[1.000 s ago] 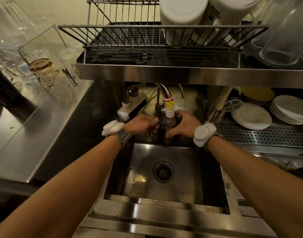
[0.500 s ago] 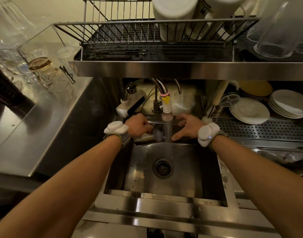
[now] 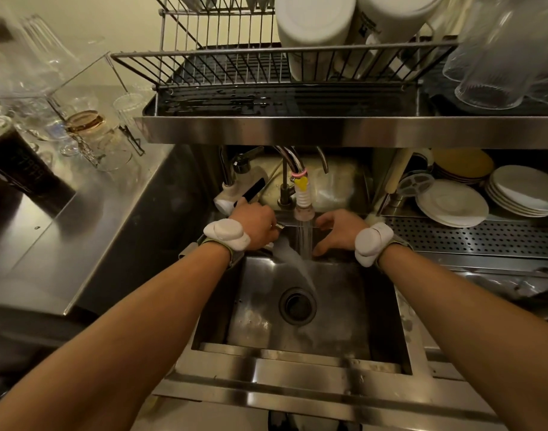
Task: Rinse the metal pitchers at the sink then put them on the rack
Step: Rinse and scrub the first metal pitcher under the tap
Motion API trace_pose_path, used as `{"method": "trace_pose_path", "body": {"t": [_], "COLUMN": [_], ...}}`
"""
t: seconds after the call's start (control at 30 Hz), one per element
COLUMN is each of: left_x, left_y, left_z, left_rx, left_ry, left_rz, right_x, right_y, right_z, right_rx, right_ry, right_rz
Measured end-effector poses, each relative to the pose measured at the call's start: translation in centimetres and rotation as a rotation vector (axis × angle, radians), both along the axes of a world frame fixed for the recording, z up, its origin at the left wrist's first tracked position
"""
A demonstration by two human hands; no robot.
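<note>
Pitcher (image 3: 277,241), tipped under the tap stream (image 3: 303,241) over the sink (image 3: 297,353): my left hand (image 3: 255,227) clenched round it, my right hand (image 3: 336,230) spread empty beside; wet metal may slip, I judge.

A café or restaurant dishwashing station: a deep stainless-steel sink (image 3: 297,293) at centre, a wire dish rack (image 3: 266,66) above, stacked white saucers (image 3: 453,203) at right, clear drinking glasses (image 3: 89,132) upper left.

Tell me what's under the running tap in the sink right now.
Water from the tap spills past the left hand into the sink. Only a metal edge shows there; the pitcher itself is hidden.
</note>
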State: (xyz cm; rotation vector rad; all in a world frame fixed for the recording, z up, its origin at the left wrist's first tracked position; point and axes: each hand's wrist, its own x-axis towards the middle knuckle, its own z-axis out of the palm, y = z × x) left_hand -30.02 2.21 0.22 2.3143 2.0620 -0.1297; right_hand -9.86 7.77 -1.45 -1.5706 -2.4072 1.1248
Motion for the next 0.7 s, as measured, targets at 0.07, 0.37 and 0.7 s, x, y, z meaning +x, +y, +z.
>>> {"method": "trace_pose_path", "body": {"t": [0.07,0.37,0.7], "left_x": [0.0,-0.7,0.2], "left_y": [-0.1,0.1,1.0], "left_z": [0.2,0.8,-1.1], "left_rx": [0.018,-0.095,-0.336], "left_ry": [0.031,-0.153,-0.96], "left_rz": [-0.039,0.111,0.37], "right_x": [0.0,-0.3,-1.4], "right_y": [0.0,0.0,0.3], "right_z": [0.1,-0.1,-1.4], "right_rx": [0.024,0.002,-0.073], "right_ry": [-0.003,0.044,0.304], "right_rz": [0.01,0.032,-0.09]}}
